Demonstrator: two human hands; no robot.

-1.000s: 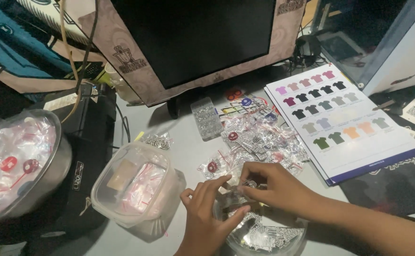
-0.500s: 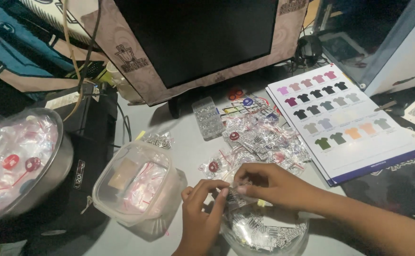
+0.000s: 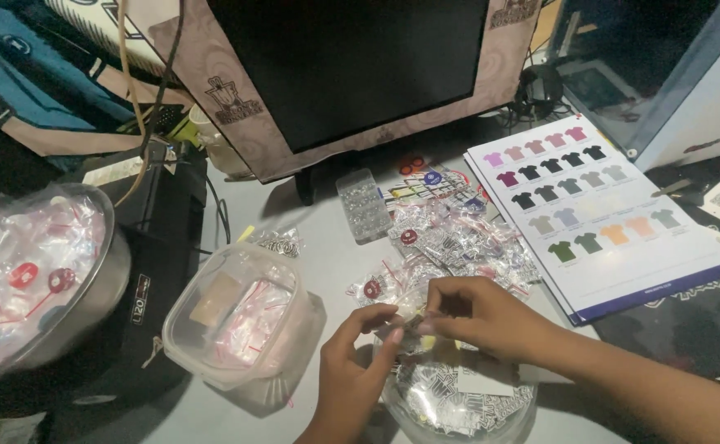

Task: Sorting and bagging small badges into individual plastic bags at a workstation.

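Clear plastic is what both hands work on: a small packet [image 3: 413, 316] pinched between the fingertips of the left hand [image 3: 360, 362] and the right hand [image 3: 479, 316], held just above a round clear bowl [image 3: 458, 407] of black-and-white printed pieces at the near edge of the desk.

Change over the last second: the hands sat lower and closer to the bowl's rim, fingers partly down among its contents. They are now lifted a little and drawn together, meeting at the packet. Judged from that, an item has come out of the bowl and is being handled at the packet's mouth; whether it is going in or the packet is being sealed cannot be told, since the fingers cover it.

Pose: left hand comes up from the near edge, palm turned right, thumb and forefinger closed on the packet's left end. Right forearm enters from the near right, wrist bent, fingers curled over the packet's right end. Fingertips of the two hands nearly touch.

Around them: a loose heap of filled packets [image 3: 450, 242] just beyond the hands, a lidless plastic tub [image 3: 236, 321] to the left, a metal bowl [image 3: 88, 304] far left, a shirt colour chart [image 3: 606, 214] to the right, a monitor [image 3: 351, 66] at the far side.
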